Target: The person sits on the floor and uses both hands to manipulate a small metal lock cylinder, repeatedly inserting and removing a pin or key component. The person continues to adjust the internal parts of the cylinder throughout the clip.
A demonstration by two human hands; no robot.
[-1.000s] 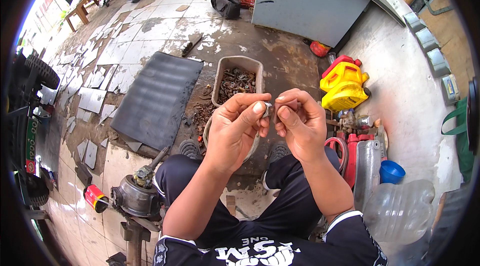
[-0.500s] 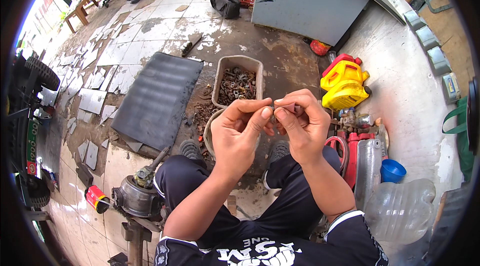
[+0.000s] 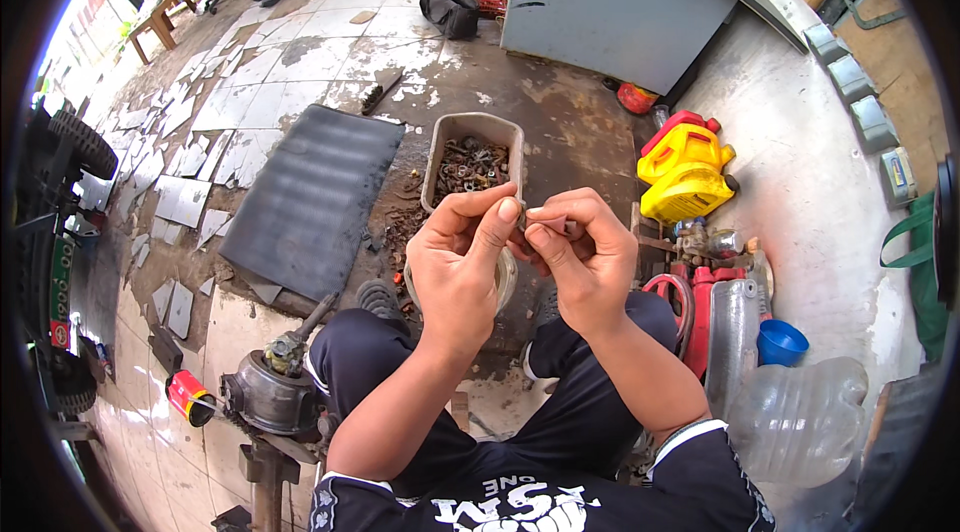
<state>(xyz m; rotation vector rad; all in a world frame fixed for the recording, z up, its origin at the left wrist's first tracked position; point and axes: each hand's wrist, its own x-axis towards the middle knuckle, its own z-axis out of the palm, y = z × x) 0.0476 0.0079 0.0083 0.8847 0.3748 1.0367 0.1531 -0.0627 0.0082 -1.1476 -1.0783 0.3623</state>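
Observation:
My left hand (image 3: 463, 257) and my right hand (image 3: 585, 252) meet above the bins, fingertips nearly touching. Between the left thumb and forefinger is a small dark metal part (image 3: 521, 218), mostly covered by the fingers. Pinched in the right fingers is a folded reddish-brown scrap (image 3: 560, 226) that looks like sandpaper, pressed against the part. Beyond the hands stands a rectangular beige bin (image 3: 432, 167) full of rusty nuts and other small metal pieces (image 3: 470, 164). A round pale container (image 3: 508, 284) is partly hidden beneath my hands.
To the left lie a black rubber mat (image 3: 315, 197) and broken tiles (image 3: 185, 200). A vise-like metal housing (image 3: 275, 397) stands by my left knee. On the right are yellow jugs (image 3: 685, 172), a blue bowl (image 3: 782, 342) and a clear plastic bottle (image 3: 805, 417). A grey cabinet (image 3: 615, 12) stands ahead.
Both hands have shifted slightly left, still pinched together. The left hand has turned a little, its thumb now pointing further up. More of the round container shows beneath.

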